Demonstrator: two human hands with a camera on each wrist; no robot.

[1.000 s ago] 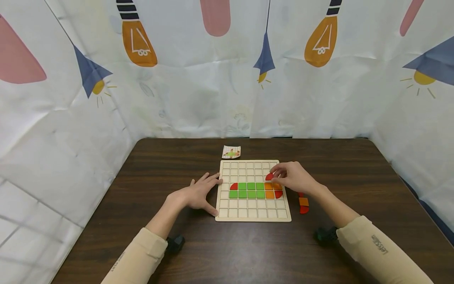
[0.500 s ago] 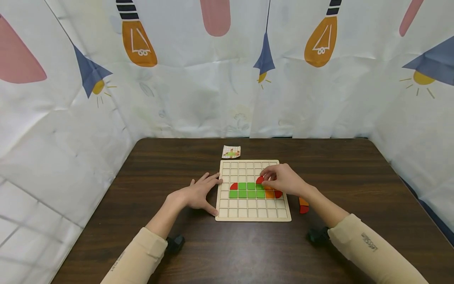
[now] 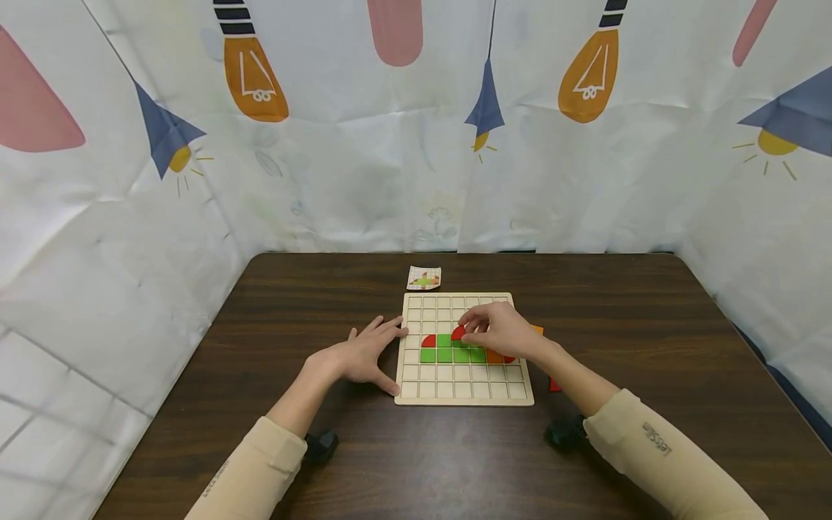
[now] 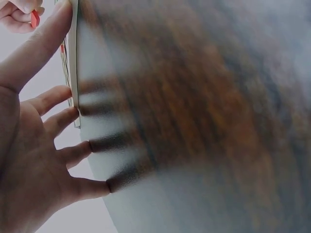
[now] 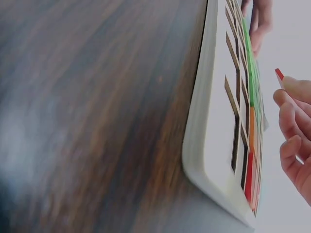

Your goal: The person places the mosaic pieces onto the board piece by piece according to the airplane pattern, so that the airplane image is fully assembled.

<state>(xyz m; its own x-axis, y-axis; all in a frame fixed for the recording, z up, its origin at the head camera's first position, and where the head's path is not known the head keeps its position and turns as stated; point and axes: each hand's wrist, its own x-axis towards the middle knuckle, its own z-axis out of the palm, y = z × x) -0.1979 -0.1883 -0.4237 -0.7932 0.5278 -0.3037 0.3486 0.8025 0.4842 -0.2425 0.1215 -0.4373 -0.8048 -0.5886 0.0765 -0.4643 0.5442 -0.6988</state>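
My right hand (image 3: 503,331) pinches a red quarter-circle tile (image 3: 458,333) between thumb and fingertips, just over the wooden grid board (image 3: 453,391). In the right wrist view that red tile (image 5: 279,74) is seen edge-on, held clear of the board. My left hand (image 3: 361,356) lies spread at the board's left edge, thumb at the near corner and fingertips touching the side farther up. Two rows of tiles fill the middle: green squares (image 3: 444,354), a red quarter-circle at the left end (image 3: 429,341), orange squares (image 3: 495,357) and another red tile at the right. My right hand hides part of them.
Behind the board lies a small pattern card (image 3: 425,278) with a coloured grid picture. Right of the board, loose orange (image 3: 538,330) and red (image 3: 555,385) tiles lie partly under my right forearm. A dark wood table (image 3: 442,462) carries everything, with a printed curtain behind.
My right hand has moved left across the board with the red quarter-circle tile, from the right side to above the green squares. My left hand has stayed put.
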